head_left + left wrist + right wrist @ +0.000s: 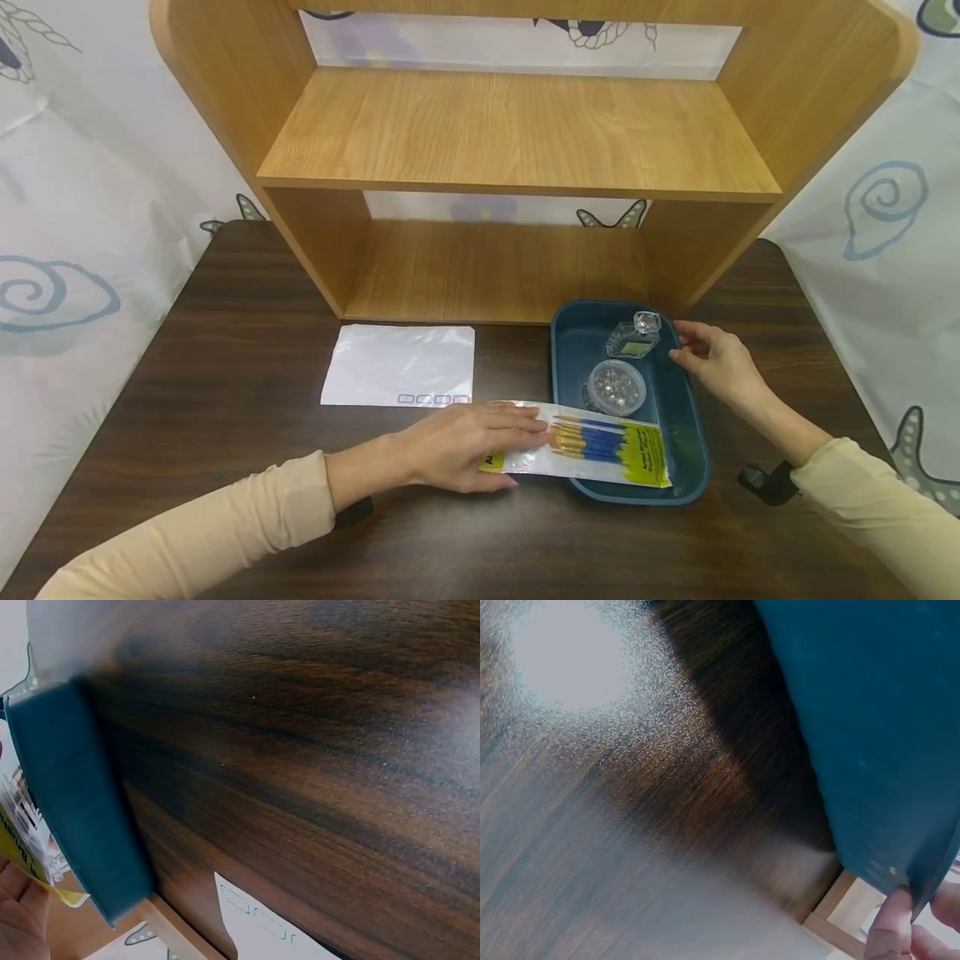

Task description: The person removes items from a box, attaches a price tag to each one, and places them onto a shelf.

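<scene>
My left hand (468, 446) holds the left end of a clear packet of paintbrushes (588, 437), its fingers lying over the top. The packet reaches across the front part of a dark blue tray (697, 454). In the left wrist view, the packet (21, 844) shows beside the tray's outer wall (79, 795). At the tray's right back rim, my right hand (712, 358) pinches the edge; its fingertips (891, 919) grip the rim in the right wrist view. Inside the tray are a glass bottle (630, 342) with a faceted stopper and a round clear tub (617, 388) of small metallic pieces.
A wooden shelf unit (517, 133) stands at the back of the dark wooden table (247, 433), right behind the tray. A white envelope-like sheet (401, 362) with small printed boxes lies left of the tray. Patterned white cloth (67, 208) hangs around.
</scene>
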Action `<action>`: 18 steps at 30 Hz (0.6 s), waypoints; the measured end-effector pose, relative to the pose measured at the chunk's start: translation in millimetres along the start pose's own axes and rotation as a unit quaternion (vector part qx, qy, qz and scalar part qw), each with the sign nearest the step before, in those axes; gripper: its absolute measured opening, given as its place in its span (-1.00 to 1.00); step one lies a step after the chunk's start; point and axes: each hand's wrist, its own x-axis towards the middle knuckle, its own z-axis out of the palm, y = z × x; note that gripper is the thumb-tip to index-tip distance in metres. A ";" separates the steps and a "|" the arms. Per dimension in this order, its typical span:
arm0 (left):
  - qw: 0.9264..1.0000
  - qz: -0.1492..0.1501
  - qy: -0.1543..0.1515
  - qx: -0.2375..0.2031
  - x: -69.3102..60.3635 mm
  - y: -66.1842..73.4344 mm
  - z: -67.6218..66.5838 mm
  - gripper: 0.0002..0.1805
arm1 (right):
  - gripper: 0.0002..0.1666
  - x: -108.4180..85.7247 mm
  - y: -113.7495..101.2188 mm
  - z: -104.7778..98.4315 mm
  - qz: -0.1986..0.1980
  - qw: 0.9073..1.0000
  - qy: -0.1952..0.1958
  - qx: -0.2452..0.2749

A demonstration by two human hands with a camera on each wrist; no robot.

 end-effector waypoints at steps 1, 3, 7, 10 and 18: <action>1.000 0.000 0.003 -0.002 -0.3 -0.5 0.7 -0.37 | -0.48 0.0 0.0 0.0 0.000 1.000 -0.001 0.001; 1.000 -0.001 0.008 -0.009 -0.8 -1.2 2.0 -0.41 | -0.49 0.1 0.0 0.2 -0.001 1.000 0.000 -0.001; 1.000 0.002 0.020 -0.002 -1.0 -2.0 4.4 -0.52 | -0.49 0.2 0.6 0.2 0.000 1.000 0.001 -0.002; 1.000 0.006 0.028 0.006 -1.3 -2.3 6.3 -0.59 | -0.49 0.0 1.2 0.3 0.001 1.000 0.000 0.004; 0.998 0.029 0.047 0.004 -2.3 -4.8 7.8 -0.67 | -0.50 0.1 2.4 -0.1 0.002 1.000 0.002 0.011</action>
